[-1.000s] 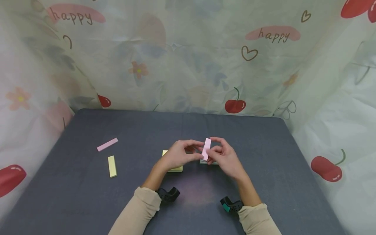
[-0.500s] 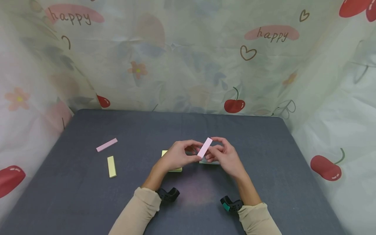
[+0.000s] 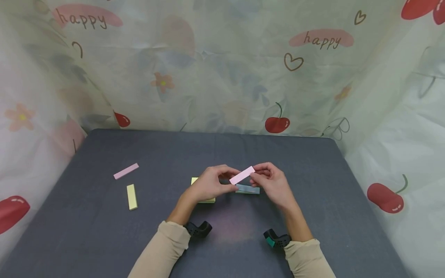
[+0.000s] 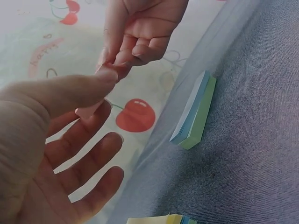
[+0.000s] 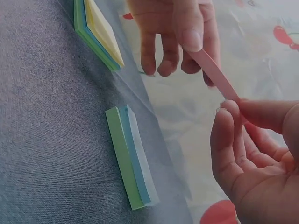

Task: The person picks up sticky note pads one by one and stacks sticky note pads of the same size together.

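Observation:
A pink sticky-note strip is held above the table, slanting up to the right. My left hand pinches its lower left end between thumb and forefinger, the other fingers spread in the left wrist view. At the opposite end, my right hand pinches it with thumb and fingertips. In the right wrist view the strip looks thin and slightly bowed. Below the hands lies a narrow stack of blue and green sticky notes. A wider stack with yellow on top is partly hidden behind my left hand in the head view.
Toward the left of the dark cloth-covered table lie another pink strip and a yellow strip. A printed curtain rises behind the table's far edge and along both sides.
The pink strip has turned from nearly upright to a shallow slant. My right hand has shifted slightly right to its far end, uncovering more of the blue and green stack; my left hand stays put.

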The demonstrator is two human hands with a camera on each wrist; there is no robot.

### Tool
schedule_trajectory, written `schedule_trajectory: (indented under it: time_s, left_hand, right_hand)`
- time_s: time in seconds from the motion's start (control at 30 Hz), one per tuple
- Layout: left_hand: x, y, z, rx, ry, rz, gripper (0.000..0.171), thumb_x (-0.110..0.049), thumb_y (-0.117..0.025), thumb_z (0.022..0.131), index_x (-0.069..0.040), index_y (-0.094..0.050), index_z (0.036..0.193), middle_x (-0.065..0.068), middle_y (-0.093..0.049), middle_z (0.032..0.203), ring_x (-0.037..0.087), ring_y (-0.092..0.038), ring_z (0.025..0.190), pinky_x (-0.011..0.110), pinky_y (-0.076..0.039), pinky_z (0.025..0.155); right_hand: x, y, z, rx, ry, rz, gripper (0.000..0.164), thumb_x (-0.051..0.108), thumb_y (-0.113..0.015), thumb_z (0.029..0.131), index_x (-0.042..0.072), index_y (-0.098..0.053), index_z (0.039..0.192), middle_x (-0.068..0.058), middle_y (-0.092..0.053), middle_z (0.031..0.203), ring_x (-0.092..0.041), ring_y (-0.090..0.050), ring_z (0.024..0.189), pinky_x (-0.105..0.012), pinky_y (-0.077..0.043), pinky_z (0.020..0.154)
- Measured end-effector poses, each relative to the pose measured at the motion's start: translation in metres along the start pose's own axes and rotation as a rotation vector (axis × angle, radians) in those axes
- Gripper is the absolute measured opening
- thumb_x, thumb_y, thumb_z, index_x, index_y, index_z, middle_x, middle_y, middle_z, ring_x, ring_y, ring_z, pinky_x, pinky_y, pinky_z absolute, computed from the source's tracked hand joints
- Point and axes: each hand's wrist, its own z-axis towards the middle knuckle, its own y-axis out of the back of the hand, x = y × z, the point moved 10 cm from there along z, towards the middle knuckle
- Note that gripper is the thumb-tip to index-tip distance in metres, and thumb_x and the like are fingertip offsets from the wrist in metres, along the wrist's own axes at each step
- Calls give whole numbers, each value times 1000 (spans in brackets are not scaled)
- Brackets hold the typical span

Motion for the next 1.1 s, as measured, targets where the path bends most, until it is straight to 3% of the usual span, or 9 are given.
schedule_trajectory:
  time_s: [0.2,0.37,0.57,0.7,0.93,1.1]
  left_hand:
    - [4,8,-3,-63,78,-13,29,-23,-78,91,-22,-71,120,-5,-73,112,20,-70,107,45,-55,94]
    - [1,16,-3,-107,85,26,24,-25,-77,92,-24,-71,116,-6,-72,110,19,-68,107,47,-54,95]
    - [-11,14,4,-114,54,218,22,-28,-74,94,-22,-73,115,-6,-68,109,24,-64,103,40,-52,87]
    - [-11,4,9,-87,86,360,19,-28,-75,94,-22,-76,112,-5,-68,110,21,-63,100,36,-50,83]
    - [-2,-13,14,-49,147,514,17,-30,-75,93,-23,-77,109,-6,-70,105,13,-58,92,34,-50,81]
    - [-3,-25,18,-30,127,614,17,-30,-74,94,-21,-78,109,-4,-69,100,14,-56,88,33,-48,77]
  right_hand:
    - [6,0,-1,70,59,-105,43,14,-69,97,11,-60,139,-23,-69,116,-40,-70,95,-27,-60,81]
    - [13,3,-3,101,87,-196,38,21,-71,97,12,-65,133,-15,-70,113,-40,-68,96,-27,-60,82]
    - [13,15,-7,90,115,-391,31,23,-77,93,16,-70,121,-6,-71,101,-23,-61,85,-26,-53,71]
    - [9,18,-8,102,138,-513,27,22,-78,91,16,-72,117,-3,-71,99,-18,-61,82,-25,-52,70]
    - [-6,15,-5,180,105,-595,21,19,-77,92,13,-74,111,-2,-66,94,-15,-57,78,-25,-49,67]
    - [-18,17,-3,205,49,-643,20,20,-76,92,11,-73,110,-2,-65,92,-14,-56,76,-25,-48,66]
